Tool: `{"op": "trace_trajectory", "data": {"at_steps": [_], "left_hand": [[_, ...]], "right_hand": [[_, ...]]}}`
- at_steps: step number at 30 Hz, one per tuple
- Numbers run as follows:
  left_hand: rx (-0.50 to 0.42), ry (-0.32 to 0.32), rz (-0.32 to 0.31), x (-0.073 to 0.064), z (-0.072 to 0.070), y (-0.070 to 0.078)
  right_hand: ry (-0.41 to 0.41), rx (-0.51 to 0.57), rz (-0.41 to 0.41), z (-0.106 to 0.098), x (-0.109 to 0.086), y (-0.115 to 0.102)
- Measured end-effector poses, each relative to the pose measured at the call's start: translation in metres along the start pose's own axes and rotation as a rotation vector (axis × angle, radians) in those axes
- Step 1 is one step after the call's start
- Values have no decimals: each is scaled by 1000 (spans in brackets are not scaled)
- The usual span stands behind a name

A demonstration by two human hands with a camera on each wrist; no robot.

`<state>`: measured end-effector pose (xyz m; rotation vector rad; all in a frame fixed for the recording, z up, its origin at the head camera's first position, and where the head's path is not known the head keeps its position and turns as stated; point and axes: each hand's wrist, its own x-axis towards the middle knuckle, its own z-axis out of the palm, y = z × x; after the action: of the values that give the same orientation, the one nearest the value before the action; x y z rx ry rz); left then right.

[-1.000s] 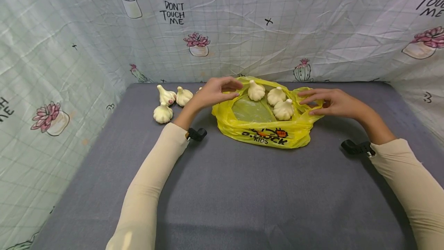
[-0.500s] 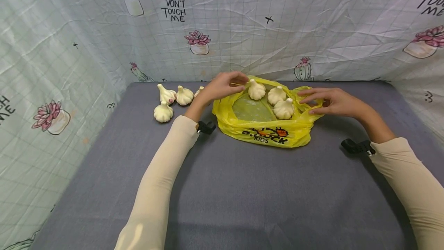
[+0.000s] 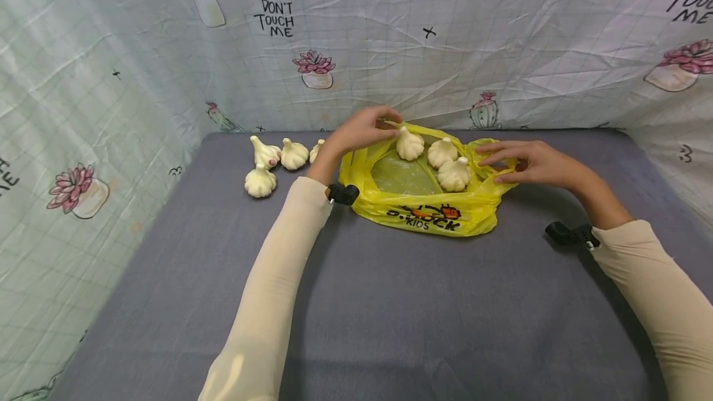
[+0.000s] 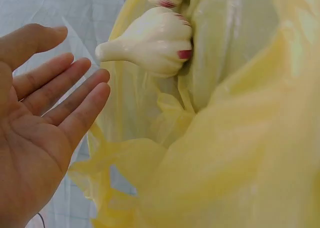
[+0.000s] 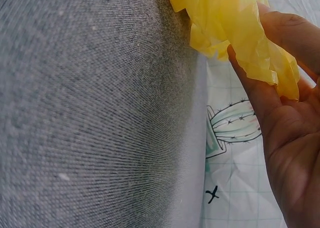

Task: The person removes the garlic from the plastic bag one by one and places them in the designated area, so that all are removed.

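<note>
A yellow plastic bag [image 3: 481, 218] sits on the table with its mouth spread wide. Inside it are three garlic bulbs: one at the back left [image 3: 410, 146], one further right [image 3: 442, 153] and one nearer the front [image 3: 453, 177]. My left hand [image 3: 362, 130] is over the bag's back left rim with nothing in it. In the left wrist view its fingers [image 4: 75, 100] are extended, their tips close to the stem of a garlic bulb [image 4: 155, 43]. At the bag's right side my right hand [image 3: 540, 163] holds the gathered yellow plastic [image 5: 250, 33] between thumb and fingers.
Several loose garlic bulbs [image 3: 294, 155] lie on the grey table [image 3: 434, 314] left of the bag, one partly behind the left forearm. A patterned cloth [image 3: 379, 48] hangs behind the table and along its sides. Black straps [image 3: 343, 194] are on both wrists.
My left hand has moved right and back, from the bag's left rim to beside the back left garlic bulb. The right hand has stayed at the bag's right side.
</note>
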<state>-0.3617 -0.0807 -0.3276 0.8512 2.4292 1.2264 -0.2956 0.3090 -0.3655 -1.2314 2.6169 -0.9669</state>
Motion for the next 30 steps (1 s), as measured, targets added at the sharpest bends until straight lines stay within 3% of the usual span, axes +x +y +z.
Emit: {"op": "trace_trajectory", "data": {"at_steps": [8,14,18,30], "left_hand": [[35,53,-35,5,-1,-1],[67,84,8,11,6,-1],[36,97,35,14,12,-2],[-19,82,30,20,27,-6]], "right_hand": [[-9,24,-9,2,3,3],[-5,20,11,2,2,4],[-8,20,8,3,2,5],[2,14,-9,4,1,6]]}}
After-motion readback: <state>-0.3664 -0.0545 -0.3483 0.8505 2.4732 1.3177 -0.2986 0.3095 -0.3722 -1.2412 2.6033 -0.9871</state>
